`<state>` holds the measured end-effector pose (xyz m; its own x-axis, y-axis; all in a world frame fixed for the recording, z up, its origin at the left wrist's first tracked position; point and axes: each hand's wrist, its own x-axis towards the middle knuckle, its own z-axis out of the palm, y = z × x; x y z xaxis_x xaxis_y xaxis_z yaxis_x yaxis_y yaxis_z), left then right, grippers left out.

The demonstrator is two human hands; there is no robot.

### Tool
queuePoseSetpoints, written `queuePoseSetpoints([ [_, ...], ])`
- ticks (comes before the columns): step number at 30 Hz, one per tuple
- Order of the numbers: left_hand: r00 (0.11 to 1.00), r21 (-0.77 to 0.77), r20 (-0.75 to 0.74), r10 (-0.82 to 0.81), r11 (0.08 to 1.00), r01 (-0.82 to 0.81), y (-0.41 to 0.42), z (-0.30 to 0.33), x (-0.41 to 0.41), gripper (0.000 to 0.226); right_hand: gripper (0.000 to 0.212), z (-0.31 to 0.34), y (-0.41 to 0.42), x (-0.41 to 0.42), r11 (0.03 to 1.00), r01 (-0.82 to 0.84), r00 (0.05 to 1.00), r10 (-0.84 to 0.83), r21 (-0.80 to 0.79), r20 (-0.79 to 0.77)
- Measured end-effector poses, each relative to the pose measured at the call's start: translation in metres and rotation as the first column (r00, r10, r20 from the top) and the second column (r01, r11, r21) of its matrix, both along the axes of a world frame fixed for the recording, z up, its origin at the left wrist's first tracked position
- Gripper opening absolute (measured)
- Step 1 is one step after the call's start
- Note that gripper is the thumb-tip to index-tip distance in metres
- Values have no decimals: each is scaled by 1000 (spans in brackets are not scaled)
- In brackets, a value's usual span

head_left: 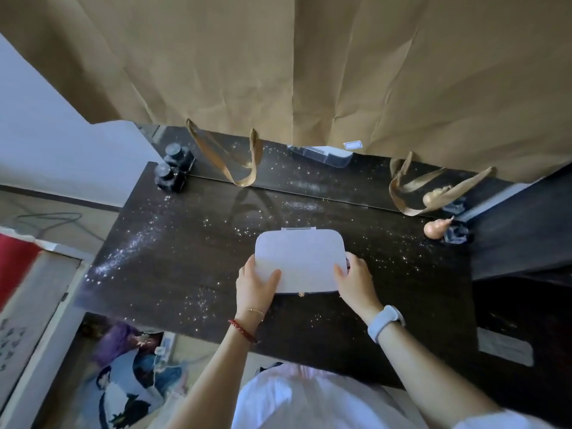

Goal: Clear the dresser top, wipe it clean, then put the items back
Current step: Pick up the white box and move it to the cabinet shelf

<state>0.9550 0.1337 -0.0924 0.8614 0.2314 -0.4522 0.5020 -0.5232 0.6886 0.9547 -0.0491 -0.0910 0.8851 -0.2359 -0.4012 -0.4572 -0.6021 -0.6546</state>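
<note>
A white rounded box (299, 258) with a clear latch at its far edge sits over the middle of the dark dresser top (192, 261). My left hand (255, 284) grips its near left corner, thumb on the lid. My right hand (356, 281) grips its near right corner in the same way. I cannot tell whether the box rests on the top or hangs just above it. White dust and specks are scattered over the dresser top, thickest at the left.
A dark ink bottle (169, 178) stands at the back left corner. A small tan gourd (437, 229) and a dark stone piece (457, 235) sit at the back right. A mirror (309, 178) behind, covered by brown paper (309, 72), reflects them. Floor clutter lies at lower left.
</note>
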Motion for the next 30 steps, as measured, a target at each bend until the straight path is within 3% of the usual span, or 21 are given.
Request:
queuePoseSetpoints([
  [10, 996, -28, 51, -74, 997, 75, -3, 4, -7, 75, 41, -1, 5, -26, 991, 137, 983, -134, -12, 129],
  [17, 937, -46, 157, -312, 945, 323, -29, 9, -15, 61, 40, 9, -15, -85, 935, 352, 913, -352, 38, 206],
  [23, 824, -53, 172, -540, 830, 555, -88, 21, -41, 61, 42, 22, -49, -146, 806, 588, 775, -586, 73, 238],
  [30, 668, -14, 273, -692, 692, 722, -183, 40, -70, 67, 54, 40, -114, -198, 657, 747, 589, -725, 103, 356],
])
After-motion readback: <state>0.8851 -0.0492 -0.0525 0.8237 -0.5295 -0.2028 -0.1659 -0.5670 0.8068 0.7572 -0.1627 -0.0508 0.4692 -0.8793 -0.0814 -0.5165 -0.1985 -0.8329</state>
